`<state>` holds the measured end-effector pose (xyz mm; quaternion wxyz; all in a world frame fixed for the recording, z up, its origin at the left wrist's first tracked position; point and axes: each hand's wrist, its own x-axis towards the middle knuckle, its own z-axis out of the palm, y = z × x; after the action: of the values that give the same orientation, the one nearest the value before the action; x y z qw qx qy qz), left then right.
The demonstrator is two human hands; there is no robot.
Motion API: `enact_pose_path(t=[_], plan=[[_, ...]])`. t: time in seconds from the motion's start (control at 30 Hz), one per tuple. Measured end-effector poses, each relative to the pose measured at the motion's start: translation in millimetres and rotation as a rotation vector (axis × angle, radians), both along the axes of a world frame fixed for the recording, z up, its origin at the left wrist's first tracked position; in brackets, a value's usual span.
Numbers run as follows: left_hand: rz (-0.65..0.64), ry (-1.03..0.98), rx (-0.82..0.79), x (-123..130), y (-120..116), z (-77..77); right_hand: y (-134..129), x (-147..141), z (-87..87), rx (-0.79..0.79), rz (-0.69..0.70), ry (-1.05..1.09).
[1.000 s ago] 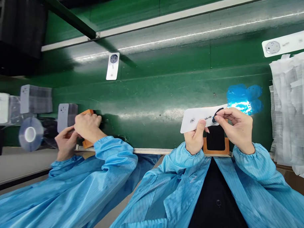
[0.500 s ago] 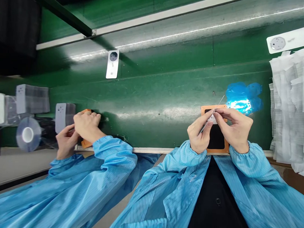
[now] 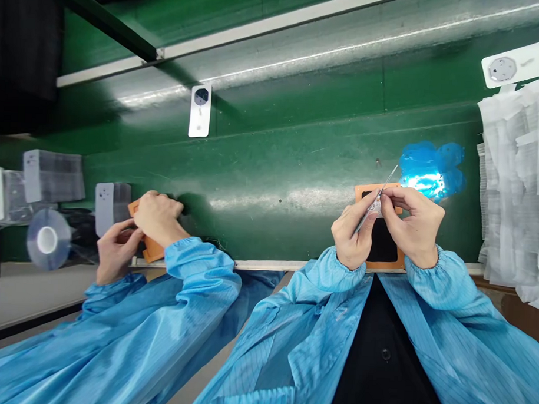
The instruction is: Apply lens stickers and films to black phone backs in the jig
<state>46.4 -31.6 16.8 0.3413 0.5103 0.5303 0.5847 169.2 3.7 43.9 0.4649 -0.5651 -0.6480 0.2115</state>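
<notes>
My left hand [image 3: 353,235] is closed around a slim grey piece [image 3: 364,219], seen nearly edge-on, its thin end pointing up and to the right. Fingertips of my right hand [image 3: 412,222] pinch at a small pale piece with dots [image 3: 375,209], right against the left fingers. Whether the two pieces are joined I cannot tell. Beneath both hands lies an orange frame with a black middle [image 3: 384,244], at the bench's near edge. Just beyond my right hand are shiny blue film pieces [image 3: 432,169].
Stacked white sleeves [image 3: 517,193] and a white phone-shaped panel [image 3: 524,65] are at right. Another panel [image 3: 199,111] lies farther left on the green bench [image 3: 262,160]. A co-worker's hands [image 3: 156,218] hold an orange frame near stacked grey panels [image 3: 105,208] and a tape roll [image 3: 48,239].
My hands stay over the orange frame with only slight finger movement, and the slim piece has turned a little. The co-worker's upper hand has shifted slightly.
</notes>
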Motion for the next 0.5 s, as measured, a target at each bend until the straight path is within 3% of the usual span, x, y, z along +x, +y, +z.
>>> enact_pose_path(t=[0.23, 0.37, 0.5], plan=[[-0.074, 0.062, 0.29, 1.2, 8.6, -2.6, -0.3, -0.3, -0.4, 0.028, -0.009, -0.046], [-0.136, 0.055, 0.259, 0.7, 8.7, -4.1, -0.5, 1.3, -0.3, 0.033, 0.002, -0.069], [-0.205, 0.035, 0.179, 2.8, 2.0, -2.7, -1.0, -1.6, -0.4, 0.154, -0.043, -0.167]])
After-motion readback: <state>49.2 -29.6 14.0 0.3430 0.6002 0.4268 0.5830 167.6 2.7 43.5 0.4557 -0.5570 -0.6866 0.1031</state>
